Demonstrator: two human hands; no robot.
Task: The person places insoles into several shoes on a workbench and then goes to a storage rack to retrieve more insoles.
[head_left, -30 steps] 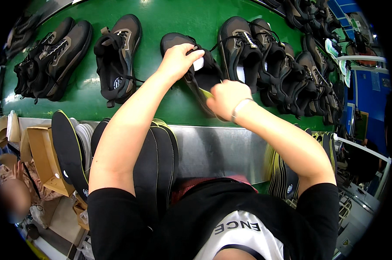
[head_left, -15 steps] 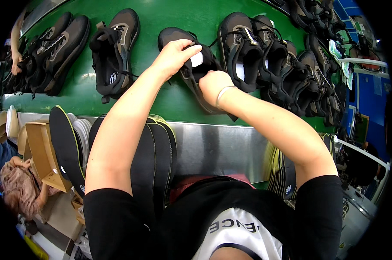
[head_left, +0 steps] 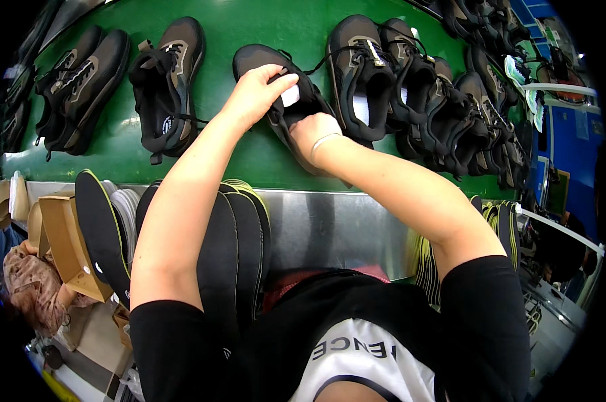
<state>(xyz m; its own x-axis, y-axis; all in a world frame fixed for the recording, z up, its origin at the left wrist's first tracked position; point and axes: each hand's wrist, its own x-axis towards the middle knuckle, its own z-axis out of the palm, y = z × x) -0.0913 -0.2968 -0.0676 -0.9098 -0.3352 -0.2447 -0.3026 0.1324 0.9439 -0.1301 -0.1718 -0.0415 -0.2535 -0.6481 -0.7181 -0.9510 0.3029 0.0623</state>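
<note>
A dark brown and black lace-up sneaker (head_left: 255, 61) lies tilted on the green work surface in front of me, its opening toward me. My left hand (head_left: 259, 94) grips it at the tongue, thumb and fingers closed on the edge beside a white label (head_left: 290, 96). Through the opening, my right hand (head_left: 311, 135) reaches down into the shoe. Its fingers are hidden inside, so whatever they touch does not show. A bracelet circles that wrist.
Matching shoes stand left (head_left: 165, 87) and right (head_left: 361, 74) on the green surface (head_left: 263, 23). Stacked black insoles with yellow edges lie at left (head_left: 219, 248) and right (head_left: 427, 268) of a metal ledge (head_left: 330, 224). Beyond an open cardboard box (head_left: 68, 248), another person (head_left: 35, 288) sits.
My right hand has sunk deeper into the shoe. The shoes on the green surface sit slightly farther left. The other person's hand at the upper left is gone from view.
</note>
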